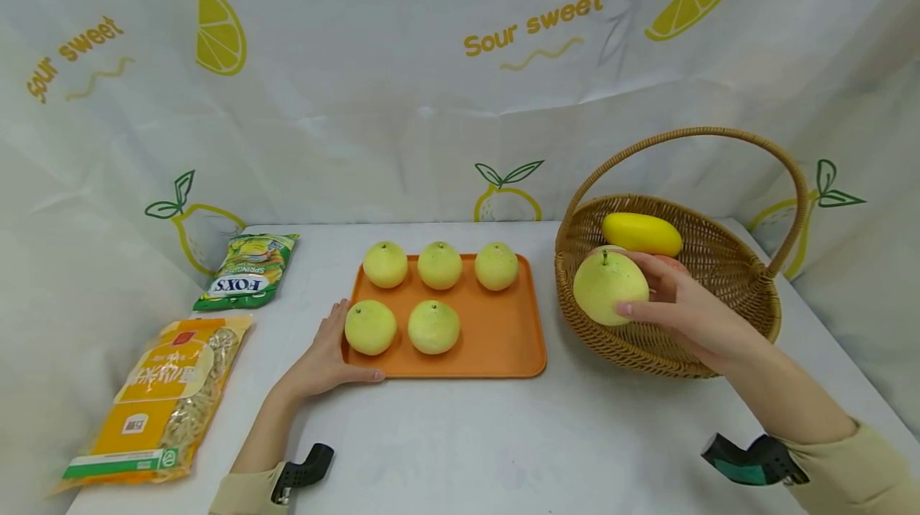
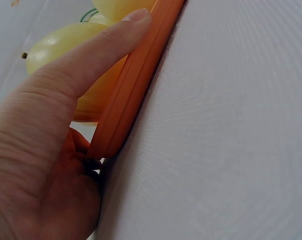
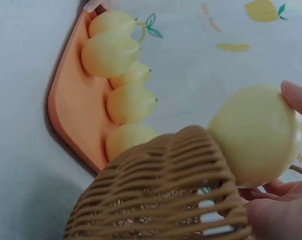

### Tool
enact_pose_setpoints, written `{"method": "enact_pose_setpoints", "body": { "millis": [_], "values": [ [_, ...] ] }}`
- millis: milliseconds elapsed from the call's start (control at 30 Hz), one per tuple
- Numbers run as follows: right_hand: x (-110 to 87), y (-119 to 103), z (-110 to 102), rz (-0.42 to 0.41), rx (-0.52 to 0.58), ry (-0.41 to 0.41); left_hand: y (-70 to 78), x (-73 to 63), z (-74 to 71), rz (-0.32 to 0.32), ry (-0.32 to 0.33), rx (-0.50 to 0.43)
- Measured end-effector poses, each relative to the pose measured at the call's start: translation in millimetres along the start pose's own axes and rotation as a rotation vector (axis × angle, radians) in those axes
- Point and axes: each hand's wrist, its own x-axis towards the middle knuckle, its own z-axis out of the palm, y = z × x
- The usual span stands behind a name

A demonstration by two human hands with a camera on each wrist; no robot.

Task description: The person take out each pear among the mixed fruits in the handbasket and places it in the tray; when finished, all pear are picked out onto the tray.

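My right hand [image 1: 686, 311] holds a round yellow-green pear [image 1: 609, 288], thumb on its near side and fingers behind. The pear is over the left part of a wicker basket [image 1: 747, 299]; in the right wrist view it overlaps the woven rim [image 3: 161, 175]. My left hand [image 1: 327, 359] grips the near left corner of an orange tray [image 1: 496, 339], thumb along the front edge and fingers along the left side. Several like pears stand on the tray, three in the back row and two in front, the nearest left pear [image 1: 370, 327] close to my left fingers.
Inside the basket lie a yellow oblong fruit [image 1: 642, 233] and a partly hidden reddish one [image 1: 672, 263]. Its tall handle [image 1: 707, 132] arches above. At the left lie a green snack bag [image 1: 247, 271] and a larger yellow bag [image 1: 158, 399]. A printed white curtain [image 1: 374, 100] hangs behind the table.
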Motion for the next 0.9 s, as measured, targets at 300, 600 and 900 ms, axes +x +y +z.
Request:
{"method": "enact_pose_setpoints", "body": {
  "millis": [300,600,900],
  "values": [
    [3.9,-11,17,-0.084,0.115,-0.067,-0.9,0.1,0.4,0.009,0.000,-0.006],
    [7.1,-23,39,-0.067,0.144,-0.096,-0.4,-0.2,-0.5,0.001,0.001,-0.001],
    [12.2,-24,58,-0.058,0.120,-0.104,-0.2,0.0,0.0,0.014,0.001,-0.001]
  ]
}}
